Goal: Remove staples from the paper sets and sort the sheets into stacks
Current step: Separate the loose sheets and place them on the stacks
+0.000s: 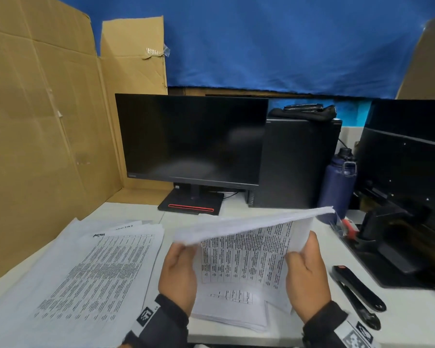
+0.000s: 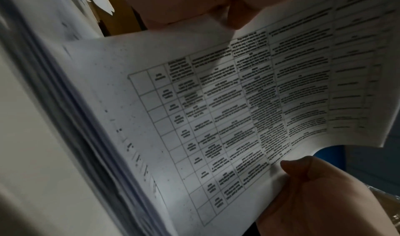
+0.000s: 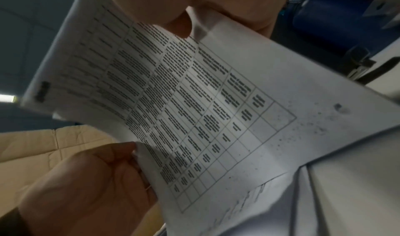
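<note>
While the left hand [image 1: 177,272] pinches one side of the lifted paper set [image 1: 246,249] and the right hand [image 1: 305,275] pinches the other, each grip closed on its edge, the sheets hang above a stack [image 1: 232,312] on the surface [image 1: 399,320], beside a black staple remover [image 1: 357,295].

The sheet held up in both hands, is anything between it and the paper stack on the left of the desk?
Nothing visible. The sheet is held by the left hand and right hand; the left stack lies open-topped beside the left hand.
</note>
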A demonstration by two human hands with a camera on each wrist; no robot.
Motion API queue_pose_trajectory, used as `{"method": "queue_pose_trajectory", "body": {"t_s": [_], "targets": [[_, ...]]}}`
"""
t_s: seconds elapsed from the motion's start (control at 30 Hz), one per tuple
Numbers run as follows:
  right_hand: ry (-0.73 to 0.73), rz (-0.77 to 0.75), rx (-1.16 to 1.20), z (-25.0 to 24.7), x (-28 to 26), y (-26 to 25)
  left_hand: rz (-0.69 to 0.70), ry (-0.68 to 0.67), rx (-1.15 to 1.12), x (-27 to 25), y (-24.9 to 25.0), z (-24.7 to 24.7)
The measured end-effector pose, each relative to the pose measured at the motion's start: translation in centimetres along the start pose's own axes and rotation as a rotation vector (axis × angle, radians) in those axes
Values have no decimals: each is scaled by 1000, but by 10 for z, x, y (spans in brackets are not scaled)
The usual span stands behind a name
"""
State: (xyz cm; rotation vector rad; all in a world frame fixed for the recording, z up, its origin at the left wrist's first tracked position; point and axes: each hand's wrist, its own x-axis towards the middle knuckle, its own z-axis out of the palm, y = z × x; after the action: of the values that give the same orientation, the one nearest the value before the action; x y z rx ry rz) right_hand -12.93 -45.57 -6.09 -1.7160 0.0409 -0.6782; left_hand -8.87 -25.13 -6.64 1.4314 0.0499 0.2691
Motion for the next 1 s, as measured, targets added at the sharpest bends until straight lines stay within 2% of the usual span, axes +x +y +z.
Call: {"method": "queue_pose_trajectory", "body": {"t_s": [0.23, 0.37, 0.5, 0.63, 0.77, 0.9, 1.0], "targets": [[3, 70, -11, -1, 3, -5, 45, -128, 48, 4, -2, 2], [9, 72, -32, 0, 1, -10, 102, -137, 96, 3, -2, 2], [20, 83, -28, 0, 2, -11, 78, -179, 87, 3, -1, 1], [20, 95, -39, 1, 3, -11, 175, -242, 280, 2, 1, 0], [-1, 106, -64, -1, 6, -13, 245, -197, 376, 1, 13, 2], [-29, 140, -43, -8, 12, -20, 179, -159, 329, 3, 21, -5], [-100, 174, -44, -10, 13, -25, -1, -217, 254, 5, 19, -15]]}}
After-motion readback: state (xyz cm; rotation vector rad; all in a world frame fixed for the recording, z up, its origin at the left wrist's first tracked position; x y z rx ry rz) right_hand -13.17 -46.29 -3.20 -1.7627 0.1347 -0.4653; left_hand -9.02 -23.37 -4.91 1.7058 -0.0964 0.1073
